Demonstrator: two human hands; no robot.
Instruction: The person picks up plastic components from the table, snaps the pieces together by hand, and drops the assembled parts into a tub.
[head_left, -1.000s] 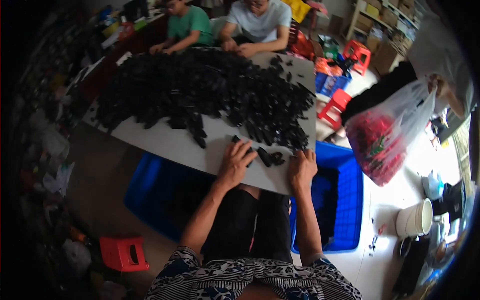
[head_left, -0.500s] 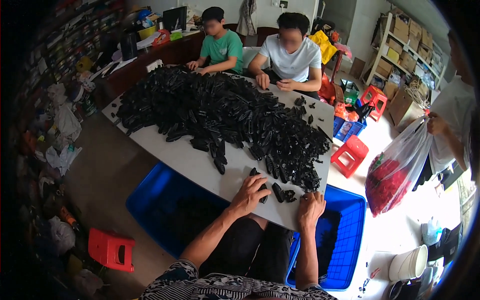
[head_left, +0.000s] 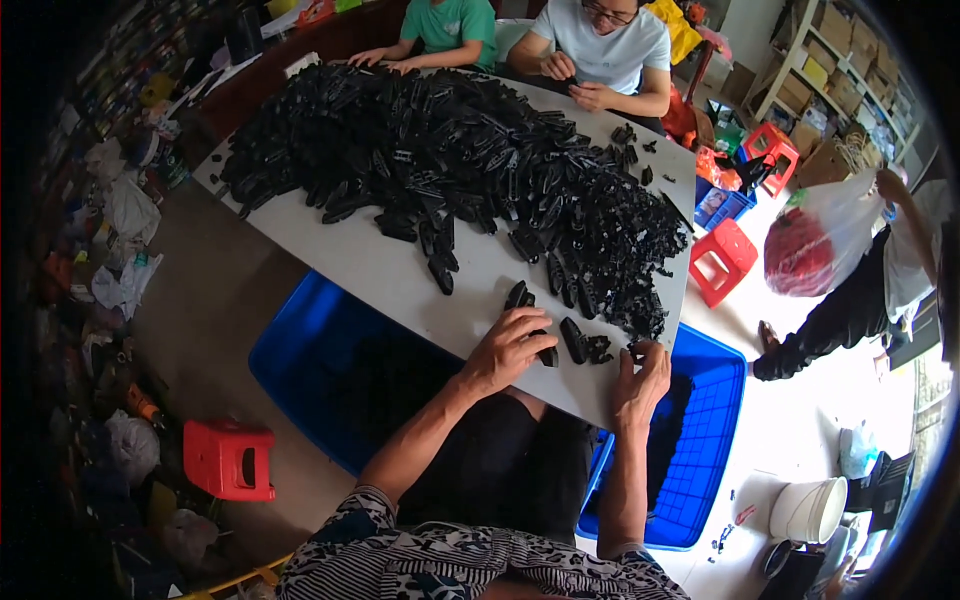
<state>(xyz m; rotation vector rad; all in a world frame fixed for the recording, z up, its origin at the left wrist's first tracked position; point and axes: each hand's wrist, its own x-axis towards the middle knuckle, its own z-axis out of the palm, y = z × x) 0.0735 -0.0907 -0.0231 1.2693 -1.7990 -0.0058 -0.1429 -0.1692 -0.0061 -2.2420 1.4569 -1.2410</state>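
A black plastic heap [head_left: 420, 150] crowds our white tabletop [head_left: 445, 318]; near the tabletop's edge, our bent left hand [head_left: 503, 352] partly covers an elongated black piece [head_left: 547, 354], lengthwise away-left; our right hand's [head_left: 643, 388] grip we can't tell.

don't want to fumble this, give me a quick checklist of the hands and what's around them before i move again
1. Left hand on a black part: ok, fingers bent over it.
2. Right hand gripping something: cannot tell, its fingers hide most of what is there.
3. Gap between hands free: not ok, a loose part and small bits lie there.
4. Blue bin by the table on the right: ok.
5. Co-worker's hands out of the way: ok, across the table.
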